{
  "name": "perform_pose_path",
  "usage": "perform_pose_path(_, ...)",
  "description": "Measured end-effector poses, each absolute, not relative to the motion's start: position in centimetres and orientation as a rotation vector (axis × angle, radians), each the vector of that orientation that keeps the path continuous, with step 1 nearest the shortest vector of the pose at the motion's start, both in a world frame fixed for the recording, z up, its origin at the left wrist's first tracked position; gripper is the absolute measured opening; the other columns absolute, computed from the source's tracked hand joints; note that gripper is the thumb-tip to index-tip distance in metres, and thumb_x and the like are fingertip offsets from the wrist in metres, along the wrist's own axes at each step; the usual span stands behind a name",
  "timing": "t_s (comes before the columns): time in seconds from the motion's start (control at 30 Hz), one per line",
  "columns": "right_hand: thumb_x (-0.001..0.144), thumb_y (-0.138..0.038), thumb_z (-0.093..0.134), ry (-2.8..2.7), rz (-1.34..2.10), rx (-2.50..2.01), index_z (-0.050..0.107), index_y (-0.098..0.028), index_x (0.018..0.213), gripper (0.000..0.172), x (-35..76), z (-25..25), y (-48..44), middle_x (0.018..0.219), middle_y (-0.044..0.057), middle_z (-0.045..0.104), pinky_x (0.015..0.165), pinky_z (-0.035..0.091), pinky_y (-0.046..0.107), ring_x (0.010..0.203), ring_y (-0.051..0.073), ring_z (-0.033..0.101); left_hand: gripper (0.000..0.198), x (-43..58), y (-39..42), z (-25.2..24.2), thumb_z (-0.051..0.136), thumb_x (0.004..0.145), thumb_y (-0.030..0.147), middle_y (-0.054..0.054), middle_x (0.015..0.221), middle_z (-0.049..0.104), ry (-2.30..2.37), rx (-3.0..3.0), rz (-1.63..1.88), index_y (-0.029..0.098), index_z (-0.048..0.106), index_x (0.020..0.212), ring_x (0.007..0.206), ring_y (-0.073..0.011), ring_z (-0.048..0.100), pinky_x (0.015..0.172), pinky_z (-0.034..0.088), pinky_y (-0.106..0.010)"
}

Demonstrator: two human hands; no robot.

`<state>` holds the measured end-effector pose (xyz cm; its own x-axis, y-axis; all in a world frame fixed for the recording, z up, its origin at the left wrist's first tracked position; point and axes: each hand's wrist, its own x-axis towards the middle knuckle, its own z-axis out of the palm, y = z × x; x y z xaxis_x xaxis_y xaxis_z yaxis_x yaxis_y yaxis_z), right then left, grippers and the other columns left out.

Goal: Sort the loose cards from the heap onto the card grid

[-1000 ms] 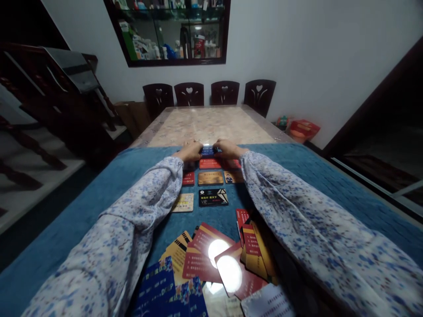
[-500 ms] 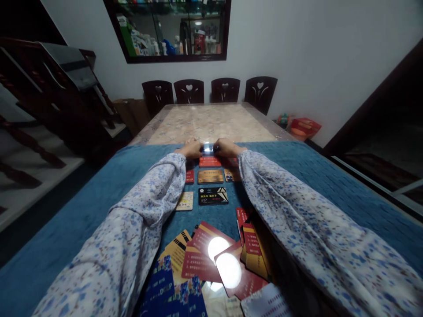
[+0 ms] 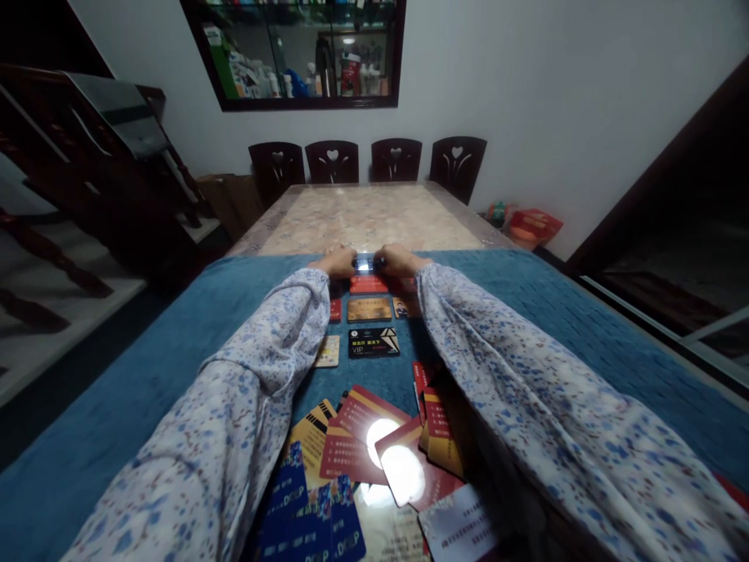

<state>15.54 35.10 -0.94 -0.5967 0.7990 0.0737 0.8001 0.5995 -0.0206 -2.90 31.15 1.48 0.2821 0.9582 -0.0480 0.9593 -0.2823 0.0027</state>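
Observation:
Both my arms reach out to the far edge of a blue cloth (image 3: 175, 375). There, a dark glossy card (image 3: 365, 264) with a bright glare lies between my two hands. My left hand (image 3: 338, 261) has its curled fingers on the card's left end. On the right end are the fingers of my right hand (image 3: 400, 260), also closed. Just nearer than this card sits a red card (image 3: 368, 284), followed by a gold card (image 3: 368, 310) and a black VIP card (image 3: 374, 343). A pale card (image 3: 328, 351) is partly behind my left sleeve.
Close to me, overlapping cards lie spread out: maroon cards (image 3: 356, 445), blue cards (image 3: 292, 507), a yellow card (image 3: 313, 437) and a white card (image 3: 462, 523). Beyond the cloth the patterned tabletop (image 3: 368, 215) continues to several dark chairs (image 3: 396, 160) along the wall.
The view has shifted slightly. My hands stay at the two ends of the dark card, which looks much the same, with its glare a little changed.

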Motion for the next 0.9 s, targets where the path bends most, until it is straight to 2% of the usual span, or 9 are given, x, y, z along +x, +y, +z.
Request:
perform_pose_path(0.13,0.085,-0.019,0.067,-2.731,-0.043,-1.366,0.069,-0.011,0.134,0.05,16.2,-0.4,34.5,0.131,0.018,0.07,0.1,0.049,0.03,0.116,0.027,0.067,0.054,-2.9,30.6,1.7,0.06,0.076,0.015,-0.016,0.14,0.061,1.856,2.519,0.003,0.017,0.066,0.13,0.142,-0.0346,0.041,0.119,0.032,-0.051)
perform_pose_path(0.33,0.087,-0.019,0.067,-2.736,-0.073,-1.329,0.07,-0.013,0.132,0.046,18.1,1.1,32.4,0.128,0.016,0.07,0.102,0.048,0.034,0.118,0.027,0.065,0.056,-2.8,28.5,1.8,0.057,0.075,0.01,-0.015,0.145,0.058,1.776,2.656,0.122,0.017,0.065,0.13,0.145,-0.0352,0.036,0.117,0.032,-0.055)
perform_pose_path(0.47,0.09,-0.019,0.065,-2.75,-0.092,-1.286,0.071,-0.013,0.129,0.04,19.3,2.0,29.8,0.125,0.017,0.071,0.099,0.049,0.034,0.115,0.028,0.066,0.054,-2.5,25.5,1.7,0.055,0.08,0.012,-0.015,0.149,0.055,1.666,2.708,0.171,0.016,0.061,0.134,0.146,-0.0362,0.034,0.116,0.031,-0.058)
perform_pose_path(0.6,0.092,-0.018,0.063,-2.764,-0.061,-1.229,0.073,-0.014,0.126,0.035,20.5,2.3,26.7,0.123,0.017,0.071,0.095,0.049,0.032,0.112,0.026,0.066,0.061,-2.2,22.1,1.4,0.053,0.08,0.009,-0.015,0.153,0.052,1.568,2.725,0.235,0.015,0.056,0.141,0.146,-0.0348,0.034,0.116,0.032,-0.056)
perform_pose_path(0.77,0.094,-0.019,0.06,-2.739,-0.061,-1.162,0.075,-0.016,0.12,0.03,21.7,2.2,23.0,0.116,0.015,0.072,0.088,0.048,0.031,0.108,0.025,0.065,0.058,-2.2,18.8,0.7,0.05,0.083,0.008,-0.015,0.151,0.053,1.466,2.761,0.319,0.016,0.056,0.141,0.147,-0.0343,0.033,0.114,0.033,-0.058)
perform_pose_path(0.9,0.095,-0.022,0.06,-2.713,-0.037,-1.147,0.074,-0.016,0.12,0.029,22.7,1.9,19.9,0.114,0.015,0.072,0.084,0.045,0.031,0.105,0.025,0.064,0.06,-2.0,16.5,0.2,0.051,0.081,0.005,-0.014,0.147,0.056,1.37,2.781,0.38,0.018,0.058,0.139,0.145,-0.035,0.034,0.113,0.035,-0.06)
